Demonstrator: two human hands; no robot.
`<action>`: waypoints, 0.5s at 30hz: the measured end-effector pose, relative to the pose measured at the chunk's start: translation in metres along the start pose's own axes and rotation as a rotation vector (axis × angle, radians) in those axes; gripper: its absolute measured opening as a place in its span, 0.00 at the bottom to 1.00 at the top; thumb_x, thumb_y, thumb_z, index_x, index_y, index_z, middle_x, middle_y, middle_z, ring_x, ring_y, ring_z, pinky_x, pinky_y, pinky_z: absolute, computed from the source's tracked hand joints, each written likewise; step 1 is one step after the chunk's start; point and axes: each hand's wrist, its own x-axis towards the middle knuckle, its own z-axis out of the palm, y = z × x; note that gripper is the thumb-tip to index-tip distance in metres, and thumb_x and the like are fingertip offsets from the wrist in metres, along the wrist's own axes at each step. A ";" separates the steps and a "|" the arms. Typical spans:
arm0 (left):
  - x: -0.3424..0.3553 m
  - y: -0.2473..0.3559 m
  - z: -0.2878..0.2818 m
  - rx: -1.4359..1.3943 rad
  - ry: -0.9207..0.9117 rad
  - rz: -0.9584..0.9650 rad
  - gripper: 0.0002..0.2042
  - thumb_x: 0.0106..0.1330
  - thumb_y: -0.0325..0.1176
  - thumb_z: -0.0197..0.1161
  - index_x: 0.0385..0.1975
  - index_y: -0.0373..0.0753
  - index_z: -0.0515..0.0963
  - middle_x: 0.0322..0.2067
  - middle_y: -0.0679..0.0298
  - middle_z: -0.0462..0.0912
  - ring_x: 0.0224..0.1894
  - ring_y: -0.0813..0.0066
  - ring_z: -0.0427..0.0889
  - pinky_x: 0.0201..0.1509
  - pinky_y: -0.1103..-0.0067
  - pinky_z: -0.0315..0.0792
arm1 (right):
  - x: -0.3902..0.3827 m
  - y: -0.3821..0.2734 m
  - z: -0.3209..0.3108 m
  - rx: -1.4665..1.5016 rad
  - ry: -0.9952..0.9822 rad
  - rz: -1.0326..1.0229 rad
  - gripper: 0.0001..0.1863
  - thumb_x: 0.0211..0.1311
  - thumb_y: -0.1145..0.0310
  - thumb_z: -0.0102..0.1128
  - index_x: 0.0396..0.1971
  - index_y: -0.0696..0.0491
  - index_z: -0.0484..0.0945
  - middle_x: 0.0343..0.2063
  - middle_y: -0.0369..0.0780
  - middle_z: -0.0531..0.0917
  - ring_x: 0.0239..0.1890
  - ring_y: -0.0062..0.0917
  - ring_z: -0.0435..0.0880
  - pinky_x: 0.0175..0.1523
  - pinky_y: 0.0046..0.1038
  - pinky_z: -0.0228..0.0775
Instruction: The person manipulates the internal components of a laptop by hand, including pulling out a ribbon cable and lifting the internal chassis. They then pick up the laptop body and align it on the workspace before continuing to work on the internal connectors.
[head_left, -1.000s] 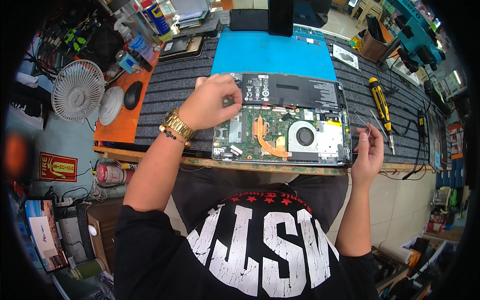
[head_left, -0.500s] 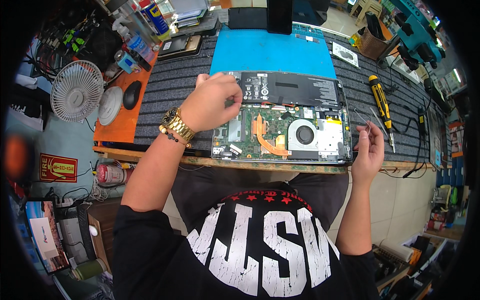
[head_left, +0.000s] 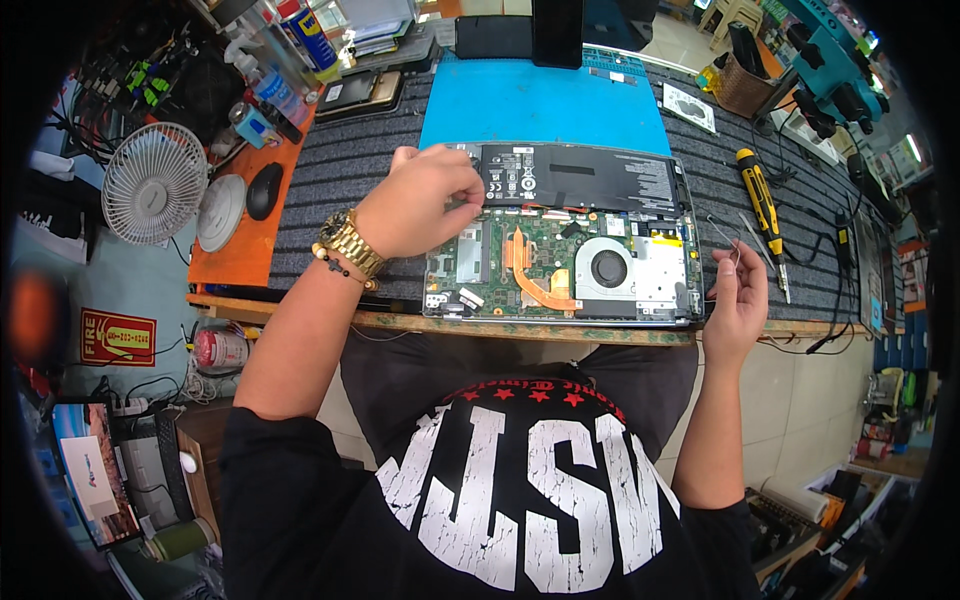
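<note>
We hold still, work unadvanced: left hand [head_left: 422, 203] curled, contents unclear, at laptop's [head_left: 565, 240] ten o'clock; right hand [head_left: 737, 300] pinching thin tool [head_left: 722, 232]

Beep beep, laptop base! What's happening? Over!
Left hand partly covers open laptop, upper left. Right hand pinching thin tool, beside laptop's right edge. Black battery, fan exposed. Yellow screwdriver farther right, off laptop.

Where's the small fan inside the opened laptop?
In the head view, the fan sits right of centre in the laptop, beside the copper pipe, lower in the picture than the battery.
</note>
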 end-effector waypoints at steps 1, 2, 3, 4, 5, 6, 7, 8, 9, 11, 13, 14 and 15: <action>-0.001 -0.004 -0.002 -0.039 0.006 -0.008 0.03 0.65 0.30 0.72 0.33 0.44 0.83 0.36 0.70 0.82 0.47 0.66 0.81 0.60 0.66 0.64 | 0.000 0.000 0.000 0.002 -0.004 -0.005 0.19 0.81 0.72 0.61 0.65 0.64 0.76 0.50 0.41 0.88 0.36 0.09 0.77 0.37 0.14 0.67; -0.003 -0.008 -0.003 -0.076 0.011 -0.016 0.03 0.65 0.30 0.72 0.34 0.43 0.83 0.37 0.70 0.83 0.49 0.66 0.82 0.61 0.65 0.65 | 0.000 0.000 0.000 0.005 -0.004 -0.004 0.19 0.81 0.72 0.61 0.65 0.64 0.76 0.50 0.41 0.88 0.36 0.09 0.77 0.37 0.14 0.67; -0.003 -0.011 -0.002 -0.074 0.010 -0.018 0.03 0.65 0.30 0.72 0.34 0.43 0.83 0.37 0.70 0.83 0.49 0.66 0.82 0.61 0.65 0.65 | 0.000 -0.001 0.001 -0.001 -0.004 -0.001 0.19 0.81 0.71 0.61 0.65 0.64 0.76 0.50 0.41 0.88 0.36 0.09 0.76 0.37 0.14 0.67; -0.004 -0.015 -0.001 -0.156 0.011 -0.055 0.03 0.65 0.29 0.73 0.33 0.43 0.84 0.38 0.69 0.84 0.50 0.66 0.82 0.62 0.66 0.66 | 0.000 -0.002 0.002 -0.006 -0.005 0.002 0.19 0.81 0.71 0.61 0.65 0.64 0.76 0.50 0.41 0.88 0.36 0.09 0.76 0.37 0.14 0.67; -0.003 -0.017 0.000 -0.241 0.013 -0.091 0.03 0.65 0.28 0.73 0.33 0.42 0.85 0.38 0.69 0.84 0.50 0.67 0.83 0.63 0.66 0.67 | 0.001 -0.002 0.002 -0.006 -0.005 0.001 0.19 0.81 0.71 0.61 0.65 0.64 0.76 0.50 0.41 0.88 0.36 0.09 0.76 0.37 0.14 0.67; -0.004 -0.018 -0.001 -0.241 0.014 -0.091 0.03 0.65 0.28 0.73 0.33 0.42 0.85 0.38 0.69 0.84 0.50 0.67 0.83 0.63 0.66 0.67 | 0.001 -0.002 0.001 -0.004 -0.008 0.005 0.19 0.81 0.71 0.61 0.65 0.63 0.76 0.50 0.40 0.88 0.36 0.09 0.76 0.37 0.14 0.67; -0.004 -0.019 -0.002 -0.222 0.026 -0.046 0.02 0.64 0.28 0.73 0.33 0.42 0.86 0.38 0.69 0.84 0.50 0.67 0.83 0.61 0.67 0.68 | 0.001 -0.002 0.001 -0.001 -0.011 0.009 0.19 0.81 0.71 0.61 0.65 0.63 0.76 0.49 0.40 0.88 0.36 0.09 0.76 0.37 0.14 0.67; -0.003 -0.018 -0.003 -0.204 0.037 0.000 0.02 0.64 0.27 0.73 0.34 0.42 0.87 0.38 0.69 0.84 0.49 0.67 0.83 0.60 0.67 0.69 | 0.000 -0.001 0.001 -0.003 -0.010 0.008 0.19 0.81 0.71 0.61 0.65 0.63 0.76 0.49 0.40 0.88 0.36 0.09 0.76 0.37 0.14 0.67; -0.003 -0.016 -0.003 -0.205 0.039 0.001 0.02 0.64 0.27 0.73 0.34 0.42 0.87 0.38 0.69 0.84 0.49 0.67 0.83 0.60 0.67 0.69 | 0.000 -0.001 0.000 -0.006 -0.005 0.008 0.19 0.81 0.71 0.61 0.65 0.63 0.76 0.49 0.40 0.88 0.36 0.09 0.76 0.37 0.14 0.67; -0.005 -0.008 -0.006 -0.090 0.035 0.035 0.04 0.63 0.27 0.73 0.36 0.43 0.89 0.38 0.69 0.85 0.48 0.67 0.83 0.59 0.67 0.70 | 0.000 -0.001 0.000 -0.007 -0.002 0.009 0.19 0.81 0.70 0.61 0.65 0.63 0.77 0.49 0.40 0.88 0.36 0.09 0.77 0.37 0.14 0.67; -0.007 -0.010 -0.004 -0.090 0.043 0.032 0.05 0.63 0.27 0.73 0.37 0.44 0.90 0.38 0.69 0.86 0.48 0.67 0.83 0.59 0.67 0.70 | 0.000 -0.002 0.001 -0.023 0.000 0.005 0.19 0.81 0.70 0.61 0.65 0.63 0.77 0.49 0.40 0.88 0.36 0.09 0.77 0.37 0.14 0.67; -0.007 -0.011 -0.003 -0.090 0.052 0.032 0.06 0.63 0.27 0.74 0.38 0.44 0.91 0.38 0.70 0.86 0.48 0.68 0.83 0.59 0.67 0.70 | 0.000 -0.002 0.001 -0.023 -0.001 0.005 0.19 0.81 0.70 0.61 0.65 0.63 0.77 0.49 0.40 0.88 0.36 0.09 0.77 0.37 0.14 0.67; -0.009 -0.012 -0.002 -0.089 0.052 0.031 0.06 0.63 0.27 0.74 0.38 0.44 0.91 0.38 0.70 0.86 0.48 0.68 0.83 0.59 0.67 0.70 | 0.000 -0.002 0.001 -0.018 -0.003 0.005 0.19 0.81 0.70 0.61 0.65 0.63 0.77 0.49 0.40 0.88 0.37 0.09 0.77 0.38 0.14 0.67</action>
